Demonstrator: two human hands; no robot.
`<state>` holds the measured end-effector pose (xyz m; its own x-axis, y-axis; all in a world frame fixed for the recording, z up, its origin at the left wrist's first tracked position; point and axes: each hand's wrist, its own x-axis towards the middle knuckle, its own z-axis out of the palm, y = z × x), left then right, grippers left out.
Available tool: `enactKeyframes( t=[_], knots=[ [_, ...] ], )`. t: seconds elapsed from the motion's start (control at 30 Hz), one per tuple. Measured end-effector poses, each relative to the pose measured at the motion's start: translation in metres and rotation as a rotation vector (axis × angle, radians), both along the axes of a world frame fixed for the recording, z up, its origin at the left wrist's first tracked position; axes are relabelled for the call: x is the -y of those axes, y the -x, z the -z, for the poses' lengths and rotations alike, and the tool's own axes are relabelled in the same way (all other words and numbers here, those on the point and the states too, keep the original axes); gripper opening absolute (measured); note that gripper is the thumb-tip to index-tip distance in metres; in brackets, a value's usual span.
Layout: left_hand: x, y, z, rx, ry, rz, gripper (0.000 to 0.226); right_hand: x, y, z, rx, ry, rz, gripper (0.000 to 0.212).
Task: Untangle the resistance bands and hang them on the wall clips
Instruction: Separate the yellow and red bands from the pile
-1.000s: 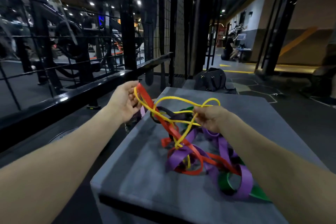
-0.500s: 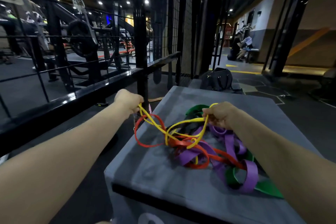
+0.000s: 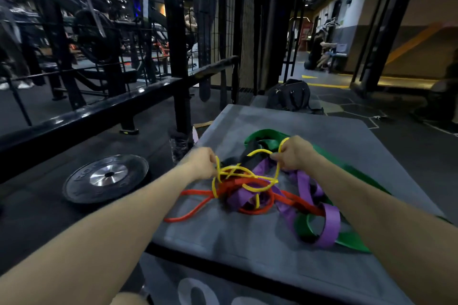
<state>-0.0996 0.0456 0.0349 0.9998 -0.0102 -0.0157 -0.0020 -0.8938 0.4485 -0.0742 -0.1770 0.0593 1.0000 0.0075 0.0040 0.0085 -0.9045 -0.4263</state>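
Note:
A tangle of resistance bands lies on a grey padded box (image 3: 243,250). The thin yellow band (image 3: 250,176) loops over the pile. My left hand (image 3: 202,164) grips its left end low over the box. My right hand (image 3: 295,153) grips its right loop. Under it a red band (image 3: 195,208) trails out toward the box's left edge. Wide purple bands (image 3: 327,228), a wide green band (image 3: 267,137) and a black one (image 3: 250,158) are knotted through each other. No wall clips are in view.
A weight plate (image 3: 106,177) lies flat on the dark floor to the left of the box. A black railing (image 3: 104,109) and a mesh fence stand behind it. A black bag (image 3: 290,94) sits beyond the box's far edge. A person crouches far down the corridor.
Both hands have dropped from a raised stretch to just above the box. The yellow band has gone slack onto the pile, and the red band has fallen out to the left.

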Motion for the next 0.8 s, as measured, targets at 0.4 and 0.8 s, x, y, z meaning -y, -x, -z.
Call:
enactKeyframes(
  t=[0.4,0.8],
  knots=[
    [0.001,0.002,0.084,-0.007,0.168,-0.208,0.031,-0.042,0.018,0.032,0.146,0.040,-0.302,0.015],
    [-0.033,0.023,0.085,0.022,0.178,-0.219,0.031,-0.089,0.023,0.071,-0.002,0.206,-0.447,0.022]
  ],
)
